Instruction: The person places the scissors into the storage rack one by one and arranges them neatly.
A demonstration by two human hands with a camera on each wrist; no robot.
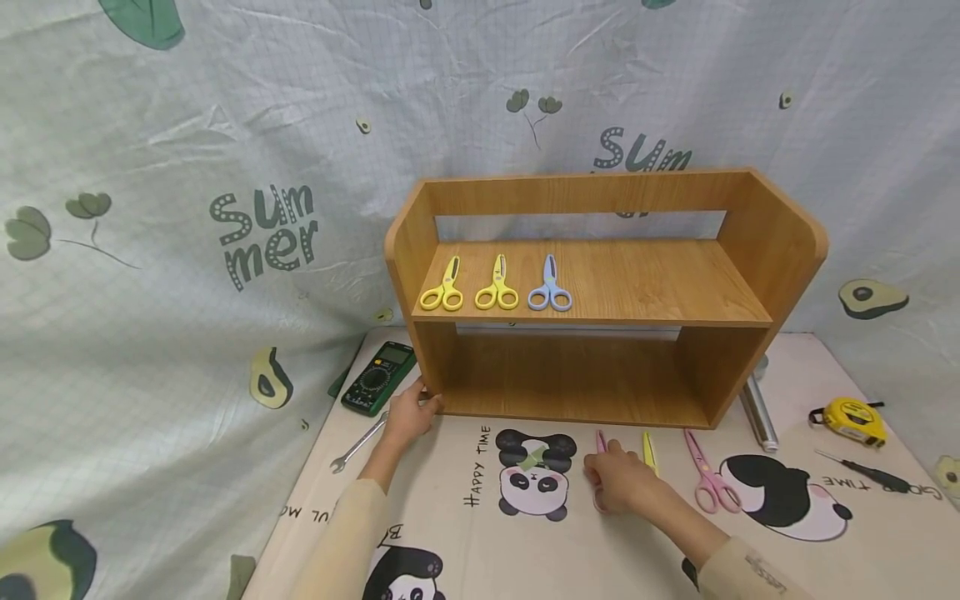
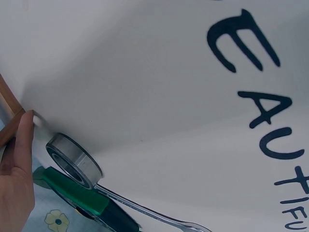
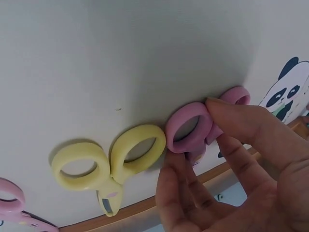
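Observation:
A wooden two-tier shelf (image 1: 637, 283) stands on the table. My left hand (image 1: 408, 414) touches its lower left front corner; the left wrist view shows a straight finger against the wood. In front of the shelf, my right hand (image 1: 621, 479) pinches pink scissors (image 3: 205, 126) by the handle loops, low over the tabletop. Close beside them lie yellow scissors (image 3: 108, 186), partly hidden by the hand in the head view. Farther right are other pink scissors (image 1: 707, 472). Two yellow scissors (image 1: 497, 290) and one blue pair (image 1: 550, 292) lie in a row on the upper shelf.
Left of the shelf are a green multimeter (image 1: 378, 379), a wrench (image 1: 360, 442) and a metal bearing ring (image 2: 79, 159). On the right lie a metal tube (image 1: 759, 414), a yellow tape measure (image 1: 853, 419) and a screwdriver (image 1: 873, 475). A printed curtain hangs behind.

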